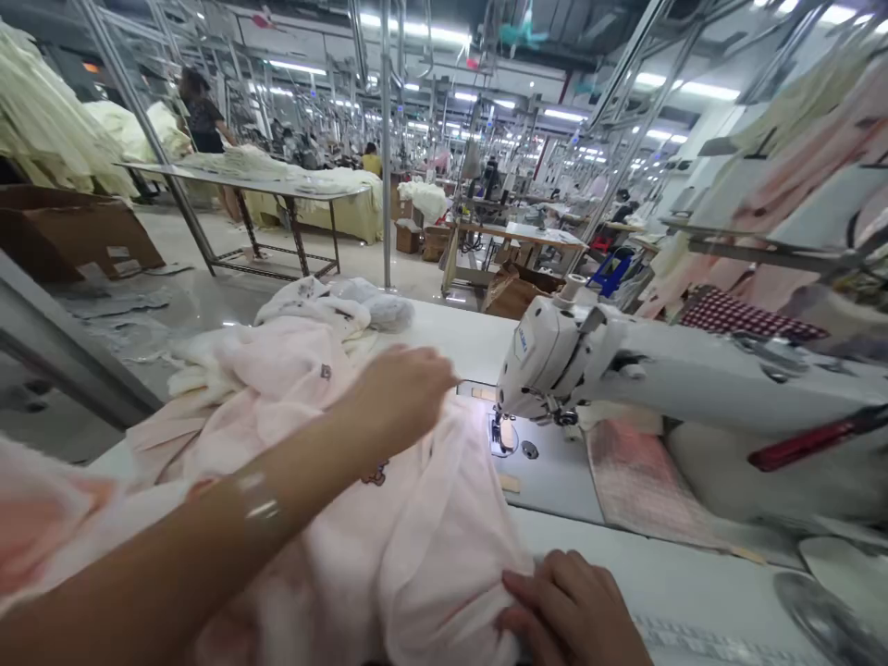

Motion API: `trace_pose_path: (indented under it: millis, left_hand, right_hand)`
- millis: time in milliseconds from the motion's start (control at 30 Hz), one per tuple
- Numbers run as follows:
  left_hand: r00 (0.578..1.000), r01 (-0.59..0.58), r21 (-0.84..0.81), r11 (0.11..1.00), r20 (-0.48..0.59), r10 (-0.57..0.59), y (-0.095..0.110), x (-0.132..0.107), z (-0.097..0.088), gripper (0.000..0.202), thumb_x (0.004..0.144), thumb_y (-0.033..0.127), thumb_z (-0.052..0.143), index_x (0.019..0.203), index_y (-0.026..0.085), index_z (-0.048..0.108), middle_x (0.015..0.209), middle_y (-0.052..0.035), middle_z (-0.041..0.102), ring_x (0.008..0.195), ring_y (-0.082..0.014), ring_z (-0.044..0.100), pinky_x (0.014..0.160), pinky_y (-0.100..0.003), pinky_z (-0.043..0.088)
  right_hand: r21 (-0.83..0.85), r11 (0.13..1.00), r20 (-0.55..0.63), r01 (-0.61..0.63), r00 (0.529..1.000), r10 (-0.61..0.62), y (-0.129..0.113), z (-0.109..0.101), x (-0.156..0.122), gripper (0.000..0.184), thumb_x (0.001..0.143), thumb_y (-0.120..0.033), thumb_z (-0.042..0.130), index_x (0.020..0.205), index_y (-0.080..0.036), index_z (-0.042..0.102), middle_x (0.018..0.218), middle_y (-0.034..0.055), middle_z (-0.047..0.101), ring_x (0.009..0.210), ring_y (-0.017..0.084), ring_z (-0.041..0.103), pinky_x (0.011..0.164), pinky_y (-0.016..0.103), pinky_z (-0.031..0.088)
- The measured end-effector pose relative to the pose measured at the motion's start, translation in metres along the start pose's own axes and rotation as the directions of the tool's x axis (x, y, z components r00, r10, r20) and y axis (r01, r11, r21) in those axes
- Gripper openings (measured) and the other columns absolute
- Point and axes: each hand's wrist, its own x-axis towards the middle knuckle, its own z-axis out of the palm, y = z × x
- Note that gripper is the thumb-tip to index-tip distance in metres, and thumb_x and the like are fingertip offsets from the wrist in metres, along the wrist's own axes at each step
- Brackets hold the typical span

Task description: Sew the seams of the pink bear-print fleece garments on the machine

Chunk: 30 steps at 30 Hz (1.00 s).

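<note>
A pale pink garment with small printed motifs lies across the front of the sewing table, its upper edge close to the needle area. My left hand is slightly blurred and reaches across it, fingers curled closed at the cloth's upper edge beside the machine. Nearer to me, my right hand pinches the garment's right edge between thumb and fingers. Just right of the cloth is the white sewing machine, its lit presser foot apart from the fabric. The left fingertips are partly hidden.
More pink and cream garments are heaped on the left of the table. A red-handled tool is at the machine's right. Metal posts rise beyond the table. A person stands by a far table, and a cardboard box sits left.
</note>
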Motion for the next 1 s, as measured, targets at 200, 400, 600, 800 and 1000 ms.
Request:
trace_pose_path:
  millis: [200, 400, 600, 800, 1000]
  left_hand:
    - [0.992, -0.043, -0.110, 0.993, 0.111, 0.055, 0.036, 0.062, 0.041, 0.022, 0.089, 0.030, 0.054, 0.102, 0.013, 0.058, 0.102, -0.0068, 0.059, 0.088, -0.0174, 0.059, 0.077, -0.036, 0.051]
    - [0.998, -0.059, -0.202, 0.978, -0.019, 0.057, 0.012, 0.027, 0.025, 0.025, 0.092, 0.028, 0.049, 0.111, 0.013, 0.052, 0.098, -0.0053, 0.060, 0.081, -0.0152, 0.060, 0.071, -0.033, 0.052]
    - [0.997, -0.080, -0.181, 0.980, -0.038, 0.074, 0.036, 0.033, 0.040, 0.026, 0.090, 0.030, 0.051, 0.111, 0.014, 0.054, 0.111, -0.0078, 0.056, 0.094, -0.0192, 0.058, 0.080, -0.039, 0.050]
    - [0.976, -0.215, -0.150, 0.965, -0.012, 0.216, 0.038, -0.001, 0.026, 0.014, 0.091, 0.014, 0.046, 0.101, 0.014, 0.056, 0.092, -0.0033, 0.060, 0.079, -0.0134, 0.058, 0.070, -0.028, 0.050]
    - [0.861, -0.507, 0.020, 0.861, -0.025, 0.508, 0.048, -0.115, -0.006, 0.013, 0.079, 0.007, 0.052, 0.082, 0.019, 0.054, 0.084, -0.0036, 0.058, 0.077, -0.0193, 0.052, 0.069, -0.032, 0.042]
  right_hand:
    - [-0.144, 0.945, -0.118, -0.293, 0.953, 0.278, -0.007, 0.001, -0.002, 0.029, 0.080, -0.046, 0.059, 0.093, -0.021, 0.057, 0.082, 0.0025, 0.066, 0.075, 0.021, 0.064, 0.060, 0.031, 0.045]
    - [-0.110, 0.927, -0.043, -0.358, 0.934, 0.356, -0.013, -0.007, 0.006, 0.029, 0.076, -0.041, 0.065, 0.097, -0.022, 0.062, 0.075, 0.0003, 0.065, 0.069, 0.019, 0.063, 0.059, 0.029, 0.046]
    - [-0.157, 0.925, -0.099, -0.347, 0.937, 0.335, -0.020, -0.008, 0.000, 0.039, 0.076, -0.038, 0.065, 0.109, -0.018, 0.061, 0.080, 0.0036, 0.066, 0.071, 0.022, 0.064, 0.056, 0.032, 0.047]
    - [-0.077, 0.957, -0.130, -0.278, 0.955, 0.267, -0.006, -0.012, -0.010, 0.020, 0.077, -0.037, 0.063, 0.091, -0.023, 0.066, 0.063, -0.0042, 0.060, 0.058, 0.014, 0.061, 0.050, 0.024, 0.047]
    - [0.046, 0.973, -0.163, -0.225, 0.960, 0.229, -0.011, -0.025, -0.025, 0.008, 0.082, -0.023, 0.047, 0.075, -0.023, 0.049, 0.090, 0.0020, 0.067, 0.085, 0.017, 0.064, 0.066, 0.026, 0.053]
